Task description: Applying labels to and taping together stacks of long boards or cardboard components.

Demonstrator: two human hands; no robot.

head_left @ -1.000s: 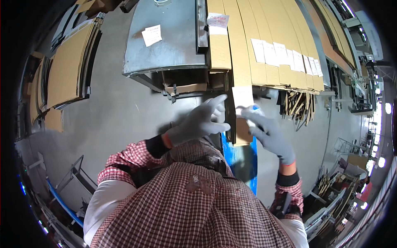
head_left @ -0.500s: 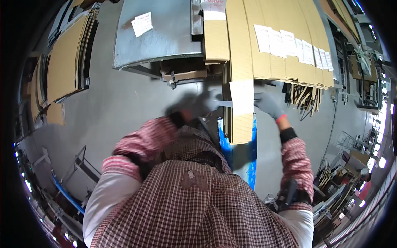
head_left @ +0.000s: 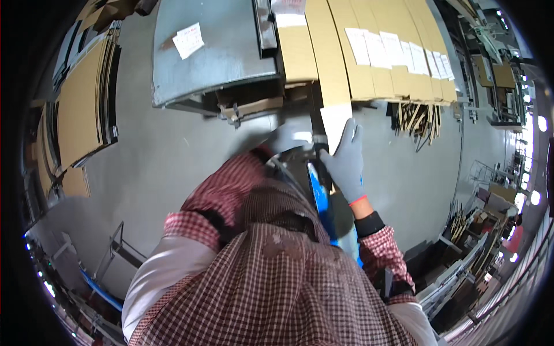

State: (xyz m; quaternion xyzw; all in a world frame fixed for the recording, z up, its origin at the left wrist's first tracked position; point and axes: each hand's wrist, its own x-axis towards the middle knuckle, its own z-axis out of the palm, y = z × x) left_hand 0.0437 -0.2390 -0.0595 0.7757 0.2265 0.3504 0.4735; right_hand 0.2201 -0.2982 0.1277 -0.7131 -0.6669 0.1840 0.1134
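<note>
A long stack of narrow tan cardboard pieces [head_left: 329, 63] juts toward me, with a white paper sheet [head_left: 333, 124] on top near its front. My right hand [head_left: 346, 161], in a grey glove, is open and lies flat over the sheet, fingers pointing away from me. It hides the front end of the stack. On the stack's left side is my left hand [head_left: 285, 140], also gloved and blurred. Its fingers appear closed on a pale strip of tape [head_left: 302, 136] that reaches the stack's edge.
More cardboard [head_left: 398, 63] with several white sheets lies to the right. A grey metal table [head_left: 216, 52] stands at the far left. Below me is a blue-painted support [head_left: 319, 187]. Cardboard panels [head_left: 86, 98] lean at left; thin offcuts [head_left: 418, 120] stick out under the right-hand cardboard.
My right hand has moved from the stack's right side onto the paper sheet and flattened there. My left hand stays at the left side with the pale strip. The view has shifted slightly.
</note>
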